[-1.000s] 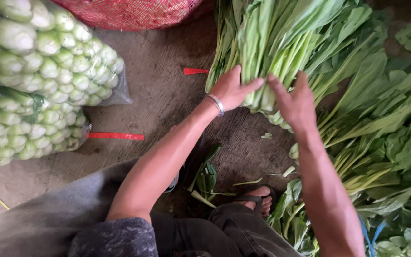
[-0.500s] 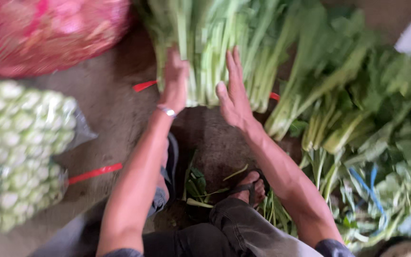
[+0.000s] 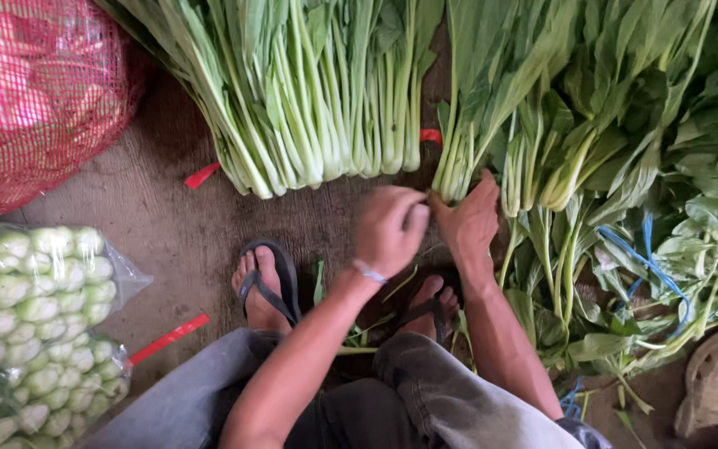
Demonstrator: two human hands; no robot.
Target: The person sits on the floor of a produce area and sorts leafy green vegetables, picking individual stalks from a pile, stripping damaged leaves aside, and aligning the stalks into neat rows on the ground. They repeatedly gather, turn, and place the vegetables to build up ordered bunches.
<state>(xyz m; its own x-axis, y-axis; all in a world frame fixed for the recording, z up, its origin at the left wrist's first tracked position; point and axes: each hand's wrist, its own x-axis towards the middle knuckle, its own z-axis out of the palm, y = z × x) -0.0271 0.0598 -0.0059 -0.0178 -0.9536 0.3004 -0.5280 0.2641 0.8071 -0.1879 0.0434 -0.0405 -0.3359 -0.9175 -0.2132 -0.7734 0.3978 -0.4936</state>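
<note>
The person squats over piles of leafy greens on the ground. The right hand (image 3: 469, 223) is curled around the pale stem ends of a small bunch of greens (image 3: 492, 116), right next to a big bundle of greens (image 3: 317, 108) tied with a red band (image 3: 203, 175). The left hand (image 3: 390, 229) is loosely closed just beside it; what it holds cannot be seen. To do it well, the stem ends should be kept even and held gently, so no leaf tears.

Produce market: leafy greens bundles (image 3: 309, 100), bagged vegetables (image 3: 27, 316), concrete floor (image 3: 168, 224).
</note>
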